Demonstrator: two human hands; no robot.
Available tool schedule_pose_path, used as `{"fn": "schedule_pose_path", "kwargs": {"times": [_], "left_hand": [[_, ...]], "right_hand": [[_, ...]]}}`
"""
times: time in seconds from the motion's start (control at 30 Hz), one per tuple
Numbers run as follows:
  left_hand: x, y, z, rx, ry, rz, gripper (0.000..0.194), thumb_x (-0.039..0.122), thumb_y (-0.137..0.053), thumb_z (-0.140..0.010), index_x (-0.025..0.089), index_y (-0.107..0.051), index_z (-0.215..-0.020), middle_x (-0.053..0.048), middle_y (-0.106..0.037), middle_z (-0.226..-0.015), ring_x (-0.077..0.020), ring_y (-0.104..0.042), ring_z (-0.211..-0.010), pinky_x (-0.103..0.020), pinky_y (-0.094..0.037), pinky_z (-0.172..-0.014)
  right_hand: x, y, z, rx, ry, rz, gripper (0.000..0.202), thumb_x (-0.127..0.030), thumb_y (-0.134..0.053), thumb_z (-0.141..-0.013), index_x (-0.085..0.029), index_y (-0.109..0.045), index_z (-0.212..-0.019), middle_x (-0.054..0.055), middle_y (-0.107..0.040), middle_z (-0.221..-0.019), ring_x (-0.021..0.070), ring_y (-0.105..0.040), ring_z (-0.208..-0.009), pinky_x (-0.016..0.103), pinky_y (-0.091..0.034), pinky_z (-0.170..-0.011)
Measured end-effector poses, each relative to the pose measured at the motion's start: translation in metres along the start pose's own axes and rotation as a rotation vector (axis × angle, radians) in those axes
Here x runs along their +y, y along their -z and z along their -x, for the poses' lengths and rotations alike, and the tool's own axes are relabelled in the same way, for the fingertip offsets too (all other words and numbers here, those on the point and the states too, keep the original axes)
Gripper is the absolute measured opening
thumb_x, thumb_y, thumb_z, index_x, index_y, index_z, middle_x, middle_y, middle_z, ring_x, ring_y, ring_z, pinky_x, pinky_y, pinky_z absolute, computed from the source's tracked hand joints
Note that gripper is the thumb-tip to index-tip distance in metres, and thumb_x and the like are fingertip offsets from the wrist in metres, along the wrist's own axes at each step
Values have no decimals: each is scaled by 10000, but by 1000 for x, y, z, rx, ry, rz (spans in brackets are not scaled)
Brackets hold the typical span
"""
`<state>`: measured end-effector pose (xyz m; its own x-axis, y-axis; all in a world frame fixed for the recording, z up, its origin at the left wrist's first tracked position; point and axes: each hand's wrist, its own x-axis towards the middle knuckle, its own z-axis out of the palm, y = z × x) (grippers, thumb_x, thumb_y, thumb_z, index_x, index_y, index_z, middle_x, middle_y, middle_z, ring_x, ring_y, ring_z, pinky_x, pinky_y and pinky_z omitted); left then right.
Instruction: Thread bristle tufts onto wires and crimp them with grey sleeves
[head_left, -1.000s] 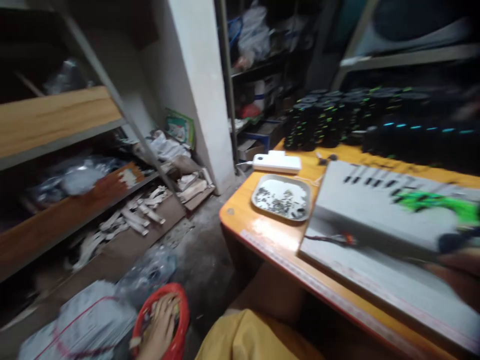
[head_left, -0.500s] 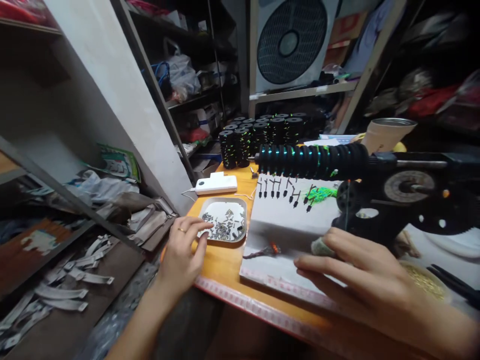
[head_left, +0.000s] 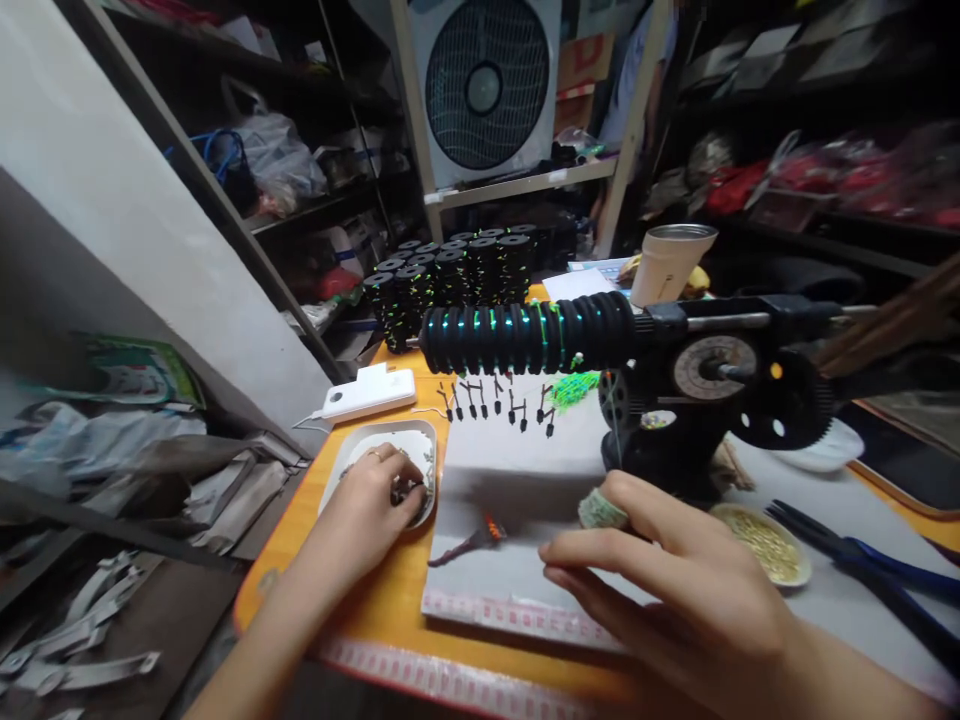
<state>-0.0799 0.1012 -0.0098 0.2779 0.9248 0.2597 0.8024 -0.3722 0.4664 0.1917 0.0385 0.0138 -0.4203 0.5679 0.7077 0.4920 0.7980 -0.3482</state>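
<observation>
My left hand (head_left: pixel 371 500) reaches into a white tray (head_left: pixel 330 470) of small metal parts. Its fingertips are bent toward the thumb among the parts; what they pinch is too small to make out. A pale green wrap (head_left: pixel 600 510) covers one finger of my right hand (head_left: pixel 675 560), whose thumb and another fingertip meet above the white board (head_left: pixel 517 480). Thin thread (head_left: pixel 616 430) runs down from the black winding machine (head_left: pixel 720 370) to this hand. Between the hands lies a dark twisted piece with an orange end (head_left: pixel 480 540). Black ringed spools (head_left: pixel 525 335) sit on the machine's shaft.
Stacked black spools (head_left: pixel 450 275) stand behind, near a white power strip (head_left: pixel 367 393). Small black hooked pieces (head_left: pixel 495 400) hang below the shaft. At right are a dish of gold bits (head_left: pixel 765 545), pliers (head_left: pixel 862 560) and a beige can (head_left: pixel 671 265). A measuring tape (head_left: pixel 517 610) edges the board.
My left hand has moved from the tray's near edge into it, fingers now down among the parts. The view has swung right. My right hand keeps its pose beside the machine.
</observation>
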Motion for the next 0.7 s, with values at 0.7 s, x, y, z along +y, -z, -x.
{"fn": "schedule_pose_path", "kwargs": {"times": [0.7], "left_hand": [[134,-53,56,303,707,1925,262,250,-975,-466,192,-787,-639,5,-754,-606,-57,-660,-477,-77,-523,-467]], "right_hand": [[-13,-1,2,19,-81,-323,156,12,-607,-783,-122,-680,-811,94,-659,-865,130,-686,-830,159,-565,-689]]}}
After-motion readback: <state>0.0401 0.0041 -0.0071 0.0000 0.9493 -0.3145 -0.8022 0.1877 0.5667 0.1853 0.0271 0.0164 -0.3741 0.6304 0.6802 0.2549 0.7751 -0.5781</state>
